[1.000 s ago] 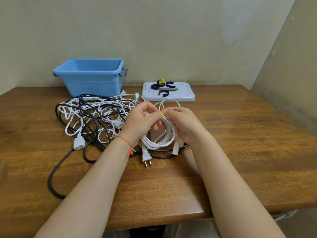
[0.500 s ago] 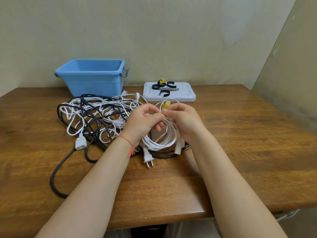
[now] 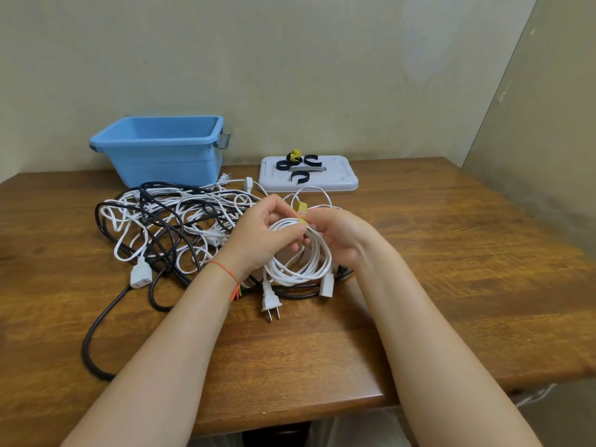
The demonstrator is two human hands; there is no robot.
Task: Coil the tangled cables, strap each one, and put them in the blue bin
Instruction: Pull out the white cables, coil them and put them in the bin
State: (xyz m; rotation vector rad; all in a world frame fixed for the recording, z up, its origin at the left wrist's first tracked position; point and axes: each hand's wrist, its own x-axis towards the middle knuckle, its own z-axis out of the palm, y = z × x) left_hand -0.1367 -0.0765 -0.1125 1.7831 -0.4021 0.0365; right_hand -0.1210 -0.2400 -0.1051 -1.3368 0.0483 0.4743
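Note:
A coiled white cable point(image 3: 301, 256) hangs between my hands just above the table, its two-pin plug point(image 3: 270, 301) and its socket end point(image 3: 326, 285) dangling at the bottom. My left hand point(image 3: 261, 240) grips the top of the coil. My right hand point(image 3: 338, 233) pinches a yellow strap point(image 3: 302, 211) that sits on the coil's top. A tangle of white and black cables point(image 3: 171, 227) lies to the left. The blue bin point(image 3: 161, 150) stands at the back left, and I see nothing inside it.
A white lid-like tray point(image 3: 338, 182) at the back centre carries several black straps point(image 3: 300, 175) and one yellow strap point(image 3: 295, 154). A thick black cable point(image 3: 96, 330) loops toward the table's front edge. Walls stand close behind and on the right.
The yellow strap's end has come into sight above the coil between my fingers. Both hands have stayed over the coil, shifting only slightly.

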